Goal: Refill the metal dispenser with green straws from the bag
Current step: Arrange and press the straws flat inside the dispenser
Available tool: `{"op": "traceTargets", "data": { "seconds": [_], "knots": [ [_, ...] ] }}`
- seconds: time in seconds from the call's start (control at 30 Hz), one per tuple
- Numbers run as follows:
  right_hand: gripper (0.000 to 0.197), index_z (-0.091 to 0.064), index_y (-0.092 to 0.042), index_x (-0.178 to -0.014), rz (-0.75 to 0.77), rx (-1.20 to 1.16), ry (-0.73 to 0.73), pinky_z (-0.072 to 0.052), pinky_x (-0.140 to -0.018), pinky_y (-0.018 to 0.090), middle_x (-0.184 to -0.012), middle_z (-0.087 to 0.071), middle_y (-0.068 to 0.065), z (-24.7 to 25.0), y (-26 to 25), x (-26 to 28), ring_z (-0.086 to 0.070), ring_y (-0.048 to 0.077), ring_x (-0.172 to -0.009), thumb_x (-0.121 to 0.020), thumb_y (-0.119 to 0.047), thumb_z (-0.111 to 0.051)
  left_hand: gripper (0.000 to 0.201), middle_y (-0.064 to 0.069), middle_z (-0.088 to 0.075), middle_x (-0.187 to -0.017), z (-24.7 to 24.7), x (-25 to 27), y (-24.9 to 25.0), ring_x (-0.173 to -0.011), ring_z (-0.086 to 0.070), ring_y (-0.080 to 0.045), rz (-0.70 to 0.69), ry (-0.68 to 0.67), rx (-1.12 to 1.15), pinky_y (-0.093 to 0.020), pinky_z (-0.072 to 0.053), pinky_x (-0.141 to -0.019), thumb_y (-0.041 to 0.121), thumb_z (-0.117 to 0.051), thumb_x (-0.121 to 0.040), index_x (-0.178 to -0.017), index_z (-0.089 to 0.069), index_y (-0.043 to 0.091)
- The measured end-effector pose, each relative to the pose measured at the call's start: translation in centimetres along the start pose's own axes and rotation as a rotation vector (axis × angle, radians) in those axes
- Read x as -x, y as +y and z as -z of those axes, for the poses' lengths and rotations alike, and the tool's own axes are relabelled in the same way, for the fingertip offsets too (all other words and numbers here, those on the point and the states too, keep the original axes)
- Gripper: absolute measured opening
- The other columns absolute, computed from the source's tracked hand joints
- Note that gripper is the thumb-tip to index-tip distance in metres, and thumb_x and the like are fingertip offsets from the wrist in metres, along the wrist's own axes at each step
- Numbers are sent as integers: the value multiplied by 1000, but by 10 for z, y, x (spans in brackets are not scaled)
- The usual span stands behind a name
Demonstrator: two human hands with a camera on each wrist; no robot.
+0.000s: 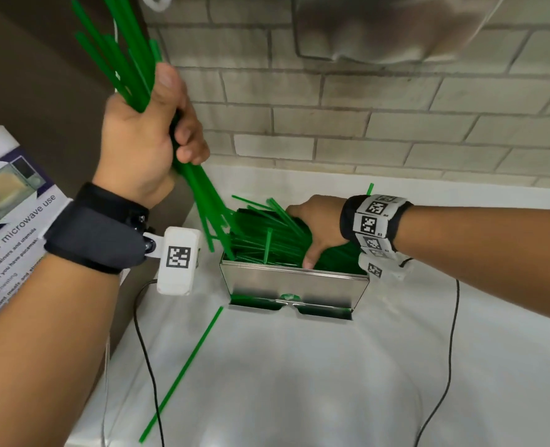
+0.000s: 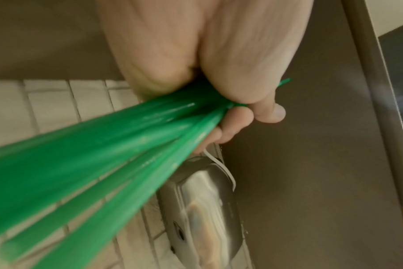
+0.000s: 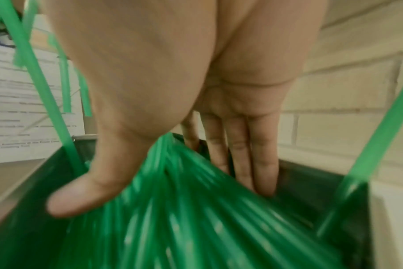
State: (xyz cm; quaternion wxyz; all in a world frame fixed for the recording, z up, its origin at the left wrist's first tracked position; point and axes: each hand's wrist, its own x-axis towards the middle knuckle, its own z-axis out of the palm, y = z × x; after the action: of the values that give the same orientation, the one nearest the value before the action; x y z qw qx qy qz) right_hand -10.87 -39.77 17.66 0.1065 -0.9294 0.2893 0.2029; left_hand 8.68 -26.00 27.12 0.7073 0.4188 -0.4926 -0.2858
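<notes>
Straws for the refill appear in three places. At the left edge of the counter (image 1: 299,382) stands a printed box (image 1: 12,201); the legible words are "for microwave use". The left hand (image 1: 144,133) is raised above that side, fingers curled tight round a bundle of straws (image 1: 128,59) whose lower ends slant down into the dispenser (image 1: 293,282). One loose straw (image 1: 183,372) lies on the counter, front-left of the dispenser. The dispenser stands near the back edge, heaped with a crooked pile of straws (image 1: 267,233). The right hand (image 1: 318,227) lies on this pile, fingers straight, thumb spread.

Risk: crossed straws may jam or spill over the rim if the bundle is released unaligned.
</notes>
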Motion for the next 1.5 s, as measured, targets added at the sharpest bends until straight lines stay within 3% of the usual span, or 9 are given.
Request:
{"op": "traceTargets", "data": {
  "seconds": [0.23,0.43,0.57,0.7,0.9,1.03,1.23,1.4,1.5],
  "knots": [
    [45,-62,-30,-123,-30,-250,195,-50,-95,34,-106,-72,-9,56,15,25,-63,15,-102,-79,-31,-72,38,-1,-36,-51,-23,-1,-24,-40,-34,-17,24,81,131,-30,-31,-49,35,-46,-103,-70,-44,15],
    [84,-47,-31,-138,242,-751,333,-45,-104,31,-131,-62,-8,52,-17,27,-59,10,-120,-66,-60,-79,32,-1,-49,-56,-56,-10,-44,-56,-56,-23,9,189,129,-40,-51,-65,18,-54,-102,-70,-55,14],
    [11,-66,-18,-91,225,-770,456,-54,-78,25,-85,-72,-1,47,-35,14,-69,10,-78,-85,-21,-75,25,-7,-70,-75,-70,-9,-63,-95,-72,-33,93,130,26,-50,-55,-100,16,-63,-96,-72,-70,17],
    [28,-61,-13,-77,206,-756,434,-59,-68,31,-60,-62,1,34,-28,5,-62,14,-54,-93,-36,-66,27,-13,-74,-112,-52,-9,-65,-114,-67,-31,168,-2,-146,-42,-57,-97,33,-75,-83,-102,-75,14],
    [43,-54,-15,-75,103,-689,379,-59,-72,43,-62,-58,7,21,-9,1,-57,20,-54,-94,-53,-56,91,-27,-37,-146,-3,-21,-29,-116,-58,-30,-205,64,-133,-50,-51,-104,8,-79,-85,-151,-17,6],
    [36,-54,-21,-75,101,-558,217,-50,-61,26,-60,-56,-2,14,-14,2,-53,13,-51,-96,-51,-56,54,-5,-46,-140,-1,-24,-16,-123,-55,-12,-381,22,-539,-42,-50,-103,23,-66,-97,-144,-43,9],
    [36,-59,-22,-78,45,-488,188,-48,-58,23,-65,-62,-6,9,-19,5,-60,12,-57,-90,-56,-61,52,9,-74,-114,-4,-1,-64,-105,-66,-4,169,-175,-733,-38,-49,-103,68,-44,-88,-108,-74,30],
    [47,-64,-16,-112,76,-389,315,-40,-70,21,-110,-65,-7,10,-31,3,-63,20,-103,-89,-58,-62,49,4,-77,-107,-27,23,-92,-106,-70,-14,200,-228,-633,-46,-48,-105,52,-40,-102,-102,-77,20],
    [37,-67,-18,-89,137,-467,346,-40,-62,24,-81,-67,-5,23,-40,5,-62,15,-70,-90,-55,-62,48,-7,-74,-110,-25,14,-79,-103,-68,-30,109,-141,-474,-45,-50,-95,42,-34,-105,-111,-72,14]
  ]
}}
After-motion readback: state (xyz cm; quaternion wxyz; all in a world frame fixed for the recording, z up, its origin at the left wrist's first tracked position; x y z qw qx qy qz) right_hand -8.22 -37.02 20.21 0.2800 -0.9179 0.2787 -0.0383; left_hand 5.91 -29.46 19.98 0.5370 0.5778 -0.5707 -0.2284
